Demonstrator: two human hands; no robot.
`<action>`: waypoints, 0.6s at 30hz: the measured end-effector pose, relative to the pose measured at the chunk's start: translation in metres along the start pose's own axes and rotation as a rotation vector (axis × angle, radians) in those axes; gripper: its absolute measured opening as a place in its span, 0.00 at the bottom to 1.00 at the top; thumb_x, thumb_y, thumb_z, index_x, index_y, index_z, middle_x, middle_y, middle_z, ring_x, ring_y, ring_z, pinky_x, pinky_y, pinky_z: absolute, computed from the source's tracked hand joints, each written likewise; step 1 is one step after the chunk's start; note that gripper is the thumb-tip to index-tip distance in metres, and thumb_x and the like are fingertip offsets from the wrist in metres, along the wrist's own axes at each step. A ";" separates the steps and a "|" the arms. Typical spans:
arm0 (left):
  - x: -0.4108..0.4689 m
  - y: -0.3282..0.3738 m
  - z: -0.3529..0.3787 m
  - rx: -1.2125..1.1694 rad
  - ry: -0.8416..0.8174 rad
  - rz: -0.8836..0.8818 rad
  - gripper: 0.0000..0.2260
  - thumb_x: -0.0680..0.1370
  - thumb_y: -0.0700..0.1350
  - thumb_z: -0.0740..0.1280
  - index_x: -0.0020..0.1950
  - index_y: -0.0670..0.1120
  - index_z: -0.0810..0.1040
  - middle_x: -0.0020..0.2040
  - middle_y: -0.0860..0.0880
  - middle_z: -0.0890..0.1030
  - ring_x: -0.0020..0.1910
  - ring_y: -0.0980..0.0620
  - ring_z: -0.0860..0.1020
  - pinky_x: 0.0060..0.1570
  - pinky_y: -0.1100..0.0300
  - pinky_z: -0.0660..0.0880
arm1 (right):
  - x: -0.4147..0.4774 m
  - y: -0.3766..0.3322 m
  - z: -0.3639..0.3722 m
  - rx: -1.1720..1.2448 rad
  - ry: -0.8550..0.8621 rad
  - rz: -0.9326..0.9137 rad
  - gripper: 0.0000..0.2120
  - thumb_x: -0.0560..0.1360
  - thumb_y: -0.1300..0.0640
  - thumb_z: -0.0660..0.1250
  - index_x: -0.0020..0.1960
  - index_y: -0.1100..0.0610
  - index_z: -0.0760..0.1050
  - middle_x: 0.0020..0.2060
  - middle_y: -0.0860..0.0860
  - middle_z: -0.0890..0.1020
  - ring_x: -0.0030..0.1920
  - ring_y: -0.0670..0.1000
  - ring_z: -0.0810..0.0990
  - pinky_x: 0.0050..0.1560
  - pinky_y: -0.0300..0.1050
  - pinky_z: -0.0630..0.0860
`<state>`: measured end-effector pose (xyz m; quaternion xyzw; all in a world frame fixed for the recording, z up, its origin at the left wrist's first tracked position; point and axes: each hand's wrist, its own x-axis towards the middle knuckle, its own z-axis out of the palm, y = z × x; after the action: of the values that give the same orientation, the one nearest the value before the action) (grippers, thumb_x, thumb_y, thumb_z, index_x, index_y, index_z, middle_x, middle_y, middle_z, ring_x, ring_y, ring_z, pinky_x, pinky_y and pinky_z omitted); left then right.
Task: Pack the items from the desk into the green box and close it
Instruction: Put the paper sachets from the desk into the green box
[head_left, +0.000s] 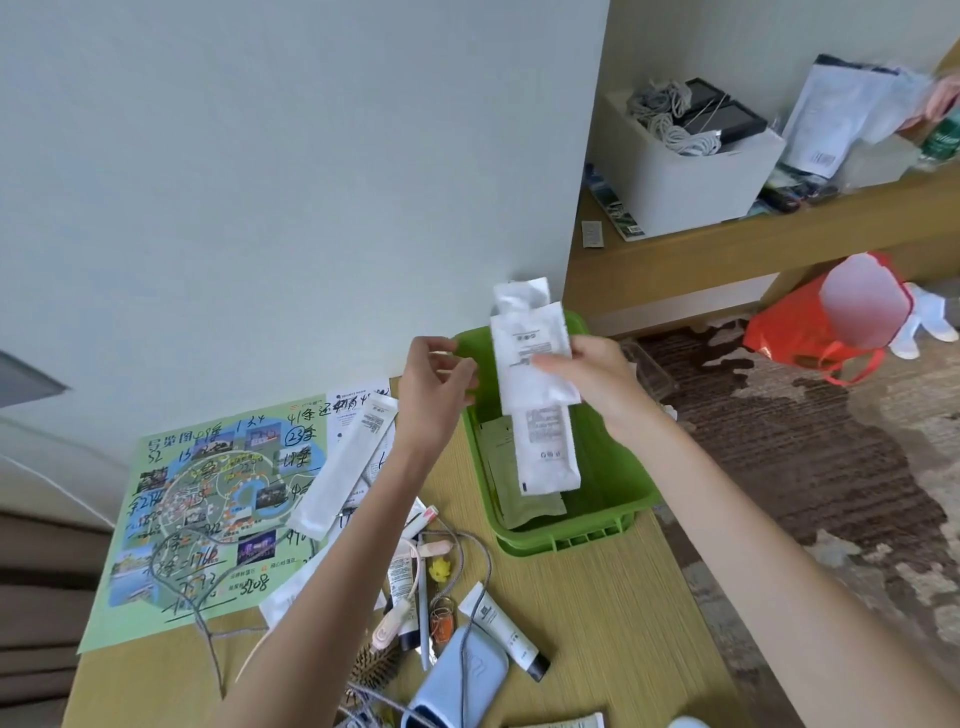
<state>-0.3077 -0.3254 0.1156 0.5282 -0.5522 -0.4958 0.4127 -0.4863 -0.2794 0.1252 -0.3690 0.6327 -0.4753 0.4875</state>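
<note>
We work at a wood-grain desk (597, 613) against a pale wall (285, 182). Our right hand (587, 374) grips white packets (535, 364) over the green box (613, 488) at the desk's edge; our left hand (436, 384) hovers, fingers loosely curled, empty.

Right hand (582, 374) pinches closed, left hand (434, 384) loosely curled, both arms outstretched.
</note>
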 end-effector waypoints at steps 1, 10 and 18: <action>0.000 -0.006 -0.008 0.040 0.024 0.009 0.08 0.77 0.38 0.65 0.55 0.45 0.71 0.45 0.47 0.80 0.39 0.52 0.80 0.35 0.61 0.78 | 0.004 0.002 -0.002 -0.027 0.082 -0.029 0.08 0.73 0.61 0.71 0.52 0.60 0.81 0.48 0.55 0.85 0.49 0.53 0.84 0.51 0.51 0.80; -0.014 -0.096 -0.085 0.368 0.121 -0.133 0.08 0.78 0.38 0.64 0.56 0.43 0.71 0.50 0.42 0.80 0.45 0.44 0.81 0.46 0.46 0.79 | 0.036 0.074 0.031 -0.564 0.041 0.231 0.12 0.75 0.57 0.70 0.48 0.65 0.73 0.43 0.57 0.78 0.41 0.56 0.77 0.41 0.46 0.70; -0.015 -0.138 -0.109 0.697 0.125 -0.115 0.09 0.78 0.39 0.65 0.58 0.43 0.72 0.54 0.46 0.79 0.45 0.50 0.78 0.40 0.54 0.75 | 0.028 0.079 0.035 -0.881 -0.109 0.254 0.11 0.78 0.53 0.67 0.43 0.59 0.69 0.37 0.53 0.75 0.33 0.52 0.75 0.34 0.44 0.70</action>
<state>-0.1750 -0.3154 -0.0010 0.6967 -0.6311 -0.2671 0.2120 -0.4600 -0.2915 0.0390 -0.4850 0.7881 -0.0774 0.3710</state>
